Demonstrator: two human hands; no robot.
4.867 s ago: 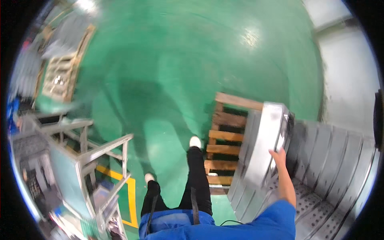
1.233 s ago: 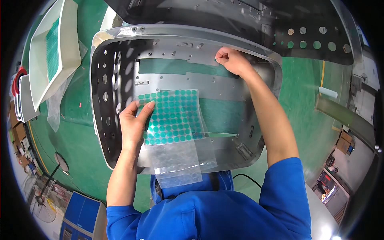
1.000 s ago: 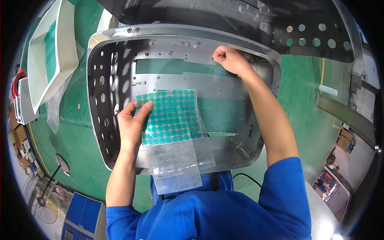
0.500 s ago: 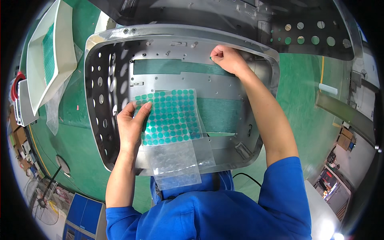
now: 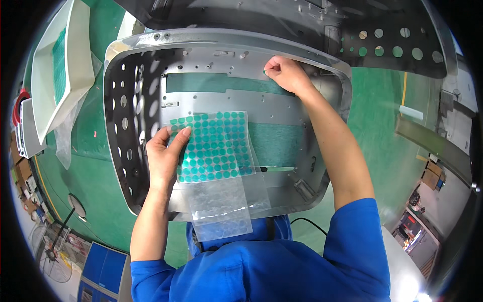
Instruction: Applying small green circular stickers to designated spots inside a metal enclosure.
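A large silver metal panel [image 5: 322, 113] with many holes and studs stands in front of me, tilted toward my body. My left hand [image 5: 163, 156] holds a clear sheet of round green stickers [image 5: 214, 146] flat against the panel's middle. The sheet's lower part [image 5: 219, 209] is bare clear film. My right hand [image 5: 284, 74] is up at the panel's upper right, fingertips pinched and pressing on the metal near a small hole, with a speck of green at the fingertips.
A dark perforated panel [image 5: 392, 38] lies behind the silver one at the top. A white tray [image 5: 78, 65] holding another green sticker sheet sits at the upper left. Green floor surrounds the work, with a blue bin [image 5: 100, 272] at the lower left.
Several seconds ago I stood by a stack of panels on a pallet. In the last second my right hand crept slightly left along the panel's upper edge; my left hand stayed on the sheet.
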